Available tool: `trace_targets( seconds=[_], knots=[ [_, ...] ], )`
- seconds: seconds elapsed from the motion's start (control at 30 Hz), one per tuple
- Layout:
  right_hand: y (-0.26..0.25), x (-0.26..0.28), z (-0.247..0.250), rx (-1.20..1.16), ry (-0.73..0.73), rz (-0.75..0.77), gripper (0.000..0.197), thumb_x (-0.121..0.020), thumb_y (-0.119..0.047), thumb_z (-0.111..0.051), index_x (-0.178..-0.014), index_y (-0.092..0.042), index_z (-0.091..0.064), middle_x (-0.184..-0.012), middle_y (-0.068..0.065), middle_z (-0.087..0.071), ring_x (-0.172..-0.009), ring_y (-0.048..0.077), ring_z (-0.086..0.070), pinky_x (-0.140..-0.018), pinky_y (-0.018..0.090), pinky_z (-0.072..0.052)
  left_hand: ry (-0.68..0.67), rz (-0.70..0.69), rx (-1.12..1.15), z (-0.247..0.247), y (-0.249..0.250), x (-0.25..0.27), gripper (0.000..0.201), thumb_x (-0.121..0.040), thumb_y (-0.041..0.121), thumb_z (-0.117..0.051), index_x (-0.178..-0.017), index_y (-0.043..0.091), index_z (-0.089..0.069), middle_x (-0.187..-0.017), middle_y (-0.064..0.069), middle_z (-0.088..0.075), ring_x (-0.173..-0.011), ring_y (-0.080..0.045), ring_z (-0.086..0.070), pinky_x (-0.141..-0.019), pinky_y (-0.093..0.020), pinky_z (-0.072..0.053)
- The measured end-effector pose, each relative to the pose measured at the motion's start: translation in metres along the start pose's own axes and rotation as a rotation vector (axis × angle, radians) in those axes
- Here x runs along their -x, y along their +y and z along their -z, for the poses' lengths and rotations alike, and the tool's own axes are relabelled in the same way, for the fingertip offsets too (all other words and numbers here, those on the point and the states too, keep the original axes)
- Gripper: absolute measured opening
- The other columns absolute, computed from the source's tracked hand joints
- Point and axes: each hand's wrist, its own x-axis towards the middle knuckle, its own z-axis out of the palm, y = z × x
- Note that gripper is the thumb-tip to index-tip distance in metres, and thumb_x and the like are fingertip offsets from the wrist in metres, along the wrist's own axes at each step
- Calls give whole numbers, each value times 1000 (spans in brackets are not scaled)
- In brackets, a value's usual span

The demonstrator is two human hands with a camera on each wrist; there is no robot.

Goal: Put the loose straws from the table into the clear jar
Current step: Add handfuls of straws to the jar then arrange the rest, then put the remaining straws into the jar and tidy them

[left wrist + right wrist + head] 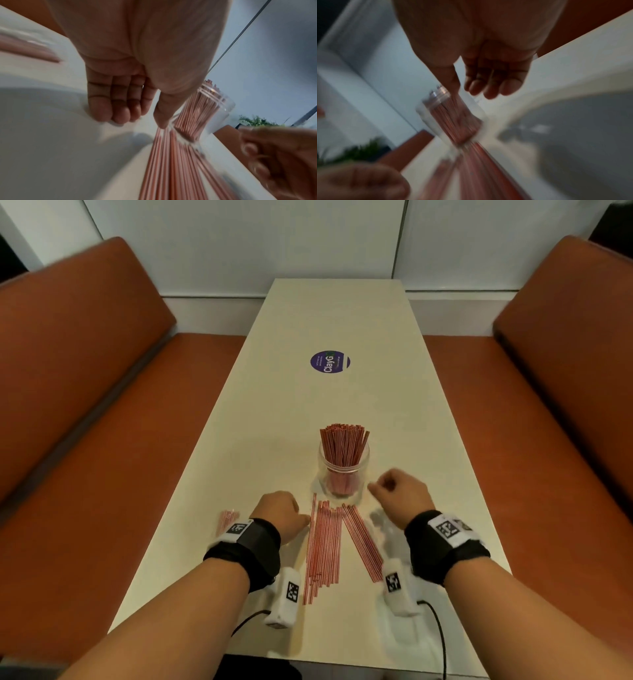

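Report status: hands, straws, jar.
Left hand at loose straws, thumb touching. Right hand empty beside jar. Jar upright, partly filled. Nothing blocking.

- Your forearms are bare, with a black wristband (246, 556) on each wrist.
- White camera modules (286, 597) carry black-and-white square markers.
- Black cables (440, 631) trail from them.

a long cream table (342, 313) runs away from the viewer to a wall of pale grey-white panels (239, 241) with thin dark seams. a round purple sticker (330, 361) lies flat on the far half of the table. on each side stands an orange-brown upholstered booth bench, the left bench (85, 364) and the right bench (555, 361), backrests rising above the seats. a green plant (257, 121) shows blurred beyond the table's far end. the light is soft and even.
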Motion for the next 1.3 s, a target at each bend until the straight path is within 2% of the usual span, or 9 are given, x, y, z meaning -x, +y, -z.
trace_targets(
  seconds=[0.1, 0.17, 0.23, 0.43, 0.6, 0.9, 1.07, 1.17, 1.3],
  knots=[
    [19, 14, -18, 322, -175, -60, 24, -82, -42, -62, -85, -18, -61, -86, 1, -64, -81, 20, -59, -70, 26, -45, 18, 10, -15, -14, 3, 7, 41, -80, 46, -69, -75, 5, -67, -78, -9, -69, -71, -22, -64, -66, -32, -54],
    [15, 22, -23, 375, -194, -43, 35, -78, -49, -64, -86, -15, -63, -85, 3, -66, -80, 20, -61, -67, 28, -48, 27, 25, -14, -19, 9, 12, 46, -74, 52, -72, -60, 11, -56, -59, -1, -56, -54, -17, -53, -48, -26, -40],
    [10, 28, -26, 393, -207, -40, 43, -72, -52, -69, -86, -12, -64, -84, 4, -67, -77, 21, -63, -66, 30, -51, 30, 35, -23, -23, 15, 15, 50, -67, 56, -74, -56, 16, -48, -54, 2, -47, -47, -14, -46, -42, -23, -29],
    [6, 32, -27, 433, -221, -56, 43, -71, -45, -75, -94, -11, -64, -93, 5, -67, -83, 22, -64, -67, 28, -51, 27, 43, -79, -28, 26, 19, 40, -71, 46, -75, -65, 13, -54, -68, -3, -57, -63, -22, -56, -56, -25, -42],
    [8, 30, -23, 381, -213, -59, 23, -81, -30, -68, -89, -9, -71, -93, 9, -72, -87, 25, -67, -70, 29, -51, -15, 79, -26, -26, 18, 12, 30, -81, 31, -64, -61, 10, -57, -68, -6, -61, -64, -24, -61, -53, -25, -42],
    [16, 25, -19, 288, -207, -70, 23, -84, -30, -68, -97, -11, -68, -101, 5, -68, -80, 16, -54, -69, 24, -41, -36, 79, 94, -20, 10, 8, 33, -87, 36, -65, -79, 4, -68, -86, -11, -69, -85, -26, -66, -71, -28, -49],
    [15, 24, -15, 328, -257, -58, 26, -94, -29, -53, -102, -8, -66, -97, 7, -64, -81, 19, -52, -69, 26, -38, -3, 86, 255, -11, 0, 13, 34, -92, 31, -58, -66, 10, -60, -70, -7, -61, -72, -26, -60, -76, -31, -52],
    [18, 22, -14, 231, -263, -94, 24, -97, -26, -44, -97, -9, -62, -95, 7, -64, -82, 21, -55, -70, 27, -40, 48, 48, 538, 2, 0, 18, 25, -95, 24, -56, -80, 5, -65, -82, -13, -69, -76, -29, -69, -77, -41, -59],
    [23, 22, -14, 126, -267, -108, 12, -99, -17, -40, -96, -10, -50, -96, 4, -59, -84, 20, -53, -59, 24, -37, 195, -61, 872, 39, 29, 17, 17, -97, 18, -53, -100, 6, -64, -88, -10, -70, -73, -23, -70, -68, -37, -58]
  ],
)
